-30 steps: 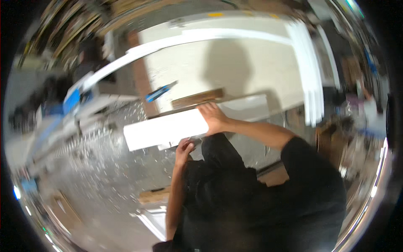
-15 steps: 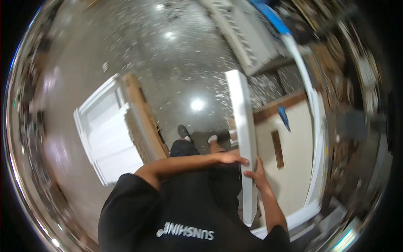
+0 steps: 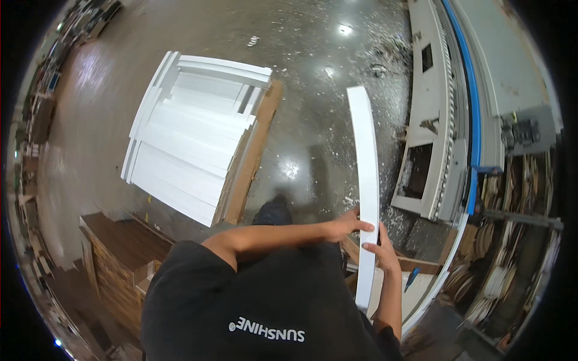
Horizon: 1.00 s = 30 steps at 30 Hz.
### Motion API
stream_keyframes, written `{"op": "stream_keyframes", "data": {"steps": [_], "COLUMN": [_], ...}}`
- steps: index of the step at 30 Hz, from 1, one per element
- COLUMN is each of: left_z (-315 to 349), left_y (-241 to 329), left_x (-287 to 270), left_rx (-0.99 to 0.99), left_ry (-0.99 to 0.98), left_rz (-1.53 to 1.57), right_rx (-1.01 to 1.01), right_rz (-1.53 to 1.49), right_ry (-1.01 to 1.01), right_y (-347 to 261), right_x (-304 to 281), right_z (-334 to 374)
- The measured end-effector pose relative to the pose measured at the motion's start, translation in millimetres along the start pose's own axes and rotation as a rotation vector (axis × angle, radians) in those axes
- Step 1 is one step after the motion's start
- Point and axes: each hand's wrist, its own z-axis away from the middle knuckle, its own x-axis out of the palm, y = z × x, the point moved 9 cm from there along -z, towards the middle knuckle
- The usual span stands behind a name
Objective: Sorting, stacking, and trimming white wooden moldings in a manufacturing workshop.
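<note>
A long, straight white board (image 3: 364, 150) stretches away from my body, with both of my hands on it near its closer end. My left hand (image 3: 347, 226) grips its left edge, thumb on top and fingers hidden beneath. From the right edge, my right hand (image 3: 384, 249) holds the same board, thumb also on the upper face. Below my right hand lies a pale worktable (image 3: 419, 296), mostly cut off by my arm and shirt, with a blue-handled tool (image 3: 412, 278) on it. The board's near end runs down beside my shirt.
Ahead to the left, a stack of white boards (image 3: 186, 144) rests beside a brown base (image 3: 256, 156). A grey machine (image 3: 415, 180) with a blue rail (image 3: 472, 108) stands right, white scraps scattered near it. Wood-grain panels (image 3: 114, 253) lie at lower left, loaded racks (image 3: 494, 265) at right.
I have turned away from the worktable, which now sits lower in view. The white stack and the machine show more fully. Both hands keep their hold on the board.
</note>
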Motion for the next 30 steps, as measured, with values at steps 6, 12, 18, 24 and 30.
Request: {"op": "stream_keyframes", "data": {"steps": [6, 12, 18, 24, 30], "left_z": [29.6, 33.9, 10.9, -24.1, -32.5], "left_y": [129.5, 208.5, 244.4, 257.8, 251.2], "left_x": [-108.2, -220.3, -344.6, -465.6, -574.1], "left_rx": [0.273, 0.425, 0.433, 0.492, 0.516], "left_ry": [0.275, 0.374, 0.500, 0.821, 1.024], "left_rz": [0.183, 0.366, 0.613, 0.739, 0.904], "right_rx": [-0.048, 0.159, 0.370, 0.391, 0.465], "right_rz": [0.381, 0.367, 0.437, 0.463, 0.464], "right_ry": [-0.302, -0.469, -0.723, -0.864, -0.803], "right_y": [-62.0, -44.9, -54.0, -50.5, -25.7], "right_x": [56.3, 36.3, 10.2, 10.2, 46.1], "right_z": [-95.8, -164.2, -276.5, -411.4, -541.4]}}
